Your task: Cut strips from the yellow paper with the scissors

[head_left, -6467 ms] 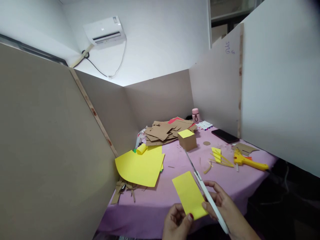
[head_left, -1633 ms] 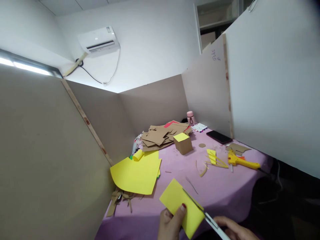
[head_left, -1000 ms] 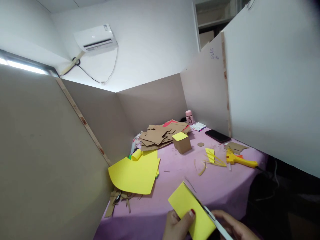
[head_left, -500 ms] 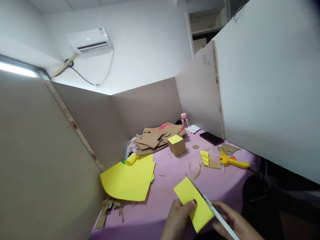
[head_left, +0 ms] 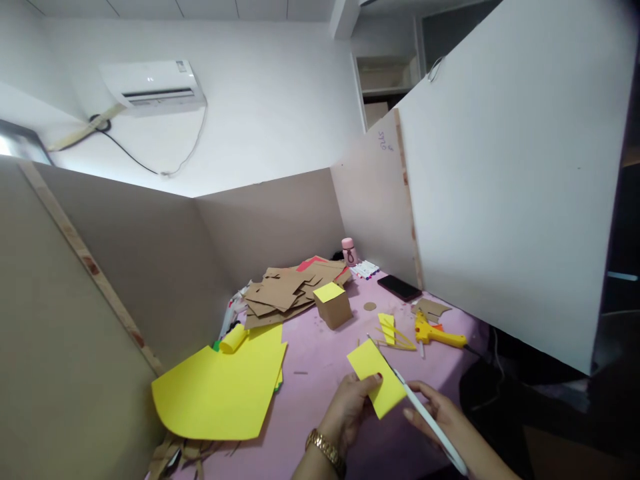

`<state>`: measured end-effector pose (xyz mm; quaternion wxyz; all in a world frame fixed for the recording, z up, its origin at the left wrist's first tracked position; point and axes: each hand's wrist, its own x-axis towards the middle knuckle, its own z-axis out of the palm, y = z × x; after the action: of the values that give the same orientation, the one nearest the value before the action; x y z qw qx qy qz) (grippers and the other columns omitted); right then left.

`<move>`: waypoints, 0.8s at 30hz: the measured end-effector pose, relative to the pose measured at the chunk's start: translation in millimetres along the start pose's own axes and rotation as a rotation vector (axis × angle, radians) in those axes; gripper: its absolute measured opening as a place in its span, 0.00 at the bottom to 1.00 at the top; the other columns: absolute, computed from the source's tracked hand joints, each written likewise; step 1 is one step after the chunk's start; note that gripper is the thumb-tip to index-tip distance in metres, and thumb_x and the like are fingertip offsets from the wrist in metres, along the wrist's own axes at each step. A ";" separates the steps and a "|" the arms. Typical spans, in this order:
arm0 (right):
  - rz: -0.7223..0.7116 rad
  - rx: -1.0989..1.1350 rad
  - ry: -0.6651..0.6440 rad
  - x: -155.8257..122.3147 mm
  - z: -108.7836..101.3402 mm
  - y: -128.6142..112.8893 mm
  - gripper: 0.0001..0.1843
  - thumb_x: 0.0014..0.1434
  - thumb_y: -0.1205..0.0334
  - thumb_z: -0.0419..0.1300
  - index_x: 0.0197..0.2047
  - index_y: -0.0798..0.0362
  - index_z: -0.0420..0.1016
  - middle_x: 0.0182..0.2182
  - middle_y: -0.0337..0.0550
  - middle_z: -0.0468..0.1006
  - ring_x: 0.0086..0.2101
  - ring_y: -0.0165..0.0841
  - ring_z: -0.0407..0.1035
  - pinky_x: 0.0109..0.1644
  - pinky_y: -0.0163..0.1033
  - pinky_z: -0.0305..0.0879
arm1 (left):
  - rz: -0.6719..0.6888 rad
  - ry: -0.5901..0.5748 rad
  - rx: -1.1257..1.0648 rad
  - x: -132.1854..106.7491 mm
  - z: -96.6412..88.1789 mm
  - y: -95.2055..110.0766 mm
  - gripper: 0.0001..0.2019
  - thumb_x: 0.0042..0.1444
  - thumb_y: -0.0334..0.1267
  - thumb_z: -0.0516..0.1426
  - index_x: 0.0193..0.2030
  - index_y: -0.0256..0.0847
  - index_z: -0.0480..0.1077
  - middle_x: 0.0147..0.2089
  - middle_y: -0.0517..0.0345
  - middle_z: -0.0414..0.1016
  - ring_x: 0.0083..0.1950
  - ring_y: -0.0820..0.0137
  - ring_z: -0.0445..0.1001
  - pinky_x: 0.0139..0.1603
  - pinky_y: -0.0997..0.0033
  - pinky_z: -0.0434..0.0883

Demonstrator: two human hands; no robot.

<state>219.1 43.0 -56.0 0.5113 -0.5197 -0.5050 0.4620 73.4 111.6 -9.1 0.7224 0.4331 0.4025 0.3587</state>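
Held up over the near part of the table is a yellow paper piece (head_left: 384,395). My left hand (head_left: 353,400), with a gold watch at its wrist, grips it, thumb on top. My right hand (head_left: 440,417) holds white-handled scissors (head_left: 427,420), whose dark blades run along the paper's right edge. Whether the blades are parted I cannot tell; some right fingers are hidden behind the handle. Beyond the hands stands a cardboard box (head_left: 335,312) with a yellow top (head_left: 329,292).
Large yellow sheets (head_left: 220,393) lie left on the pink-covered table (head_left: 310,407). Stacked cardboard (head_left: 280,290), a pink bottle (head_left: 349,253) and markers (head_left: 365,269) are at the back. On the right are a phone (head_left: 399,287), a yellow glue gun (head_left: 440,335) and yellow strips (head_left: 395,337).
The view has turned right and tilted up, so the table things appear further left and lower. Both hands still hold the paper and scissors, now appearing slightly further left and higher.
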 end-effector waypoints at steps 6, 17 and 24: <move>0.003 -0.164 0.015 18.4 -5.5 4.0 0.25 0.53 0.43 0.55 0.45 0.54 0.64 0.15 0.25 0.57 0.14 0.24 0.50 0.17 0.30 0.48 | 0.002 0.016 0.011 19.2 0.7 0.9 0.09 0.46 0.32 0.62 0.35 0.31 0.74 0.29 0.51 0.81 0.29 0.69 0.76 0.34 0.73 0.70; -0.139 -0.861 0.093 76.8 -13.5 3.9 0.23 0.48 0.73 0.54 0.50 0.56 0.71 0.41 0.56 0.80 0.42 0.51 0.73 0.43 0.47 0.63 | 0.065 0.062 0.075 -16.1 -23.8 -5.9 0.19 0.38 0.44 0.67 0.34 0.31 0.76 0.30 0.50 0.81 0.29 0.68 0.75 0.30 0.75 0.68; -0.243 -1.041 0.060 68.1 -3.6 -4.8 0.26 0.50 0.74 0.54 0.55 0.60 0.68 0.48 0.62 0.74 0.49 0.51 0.66 0.52 0.49 0.59 | 0.088 0.108 0.082 -38.3 -52.2 -20.3 0.26 0.32 0.51 0.68 0.34 0.31 0.77 0.28 0.48 0.80 0.28 0.63 0.76 0.31 0.70 0.69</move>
<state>226.7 110.5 -48.5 0.2501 -0.6553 -0.7090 0.0727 14.2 88.5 -33.0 0.6649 0.4593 0.4359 0.3961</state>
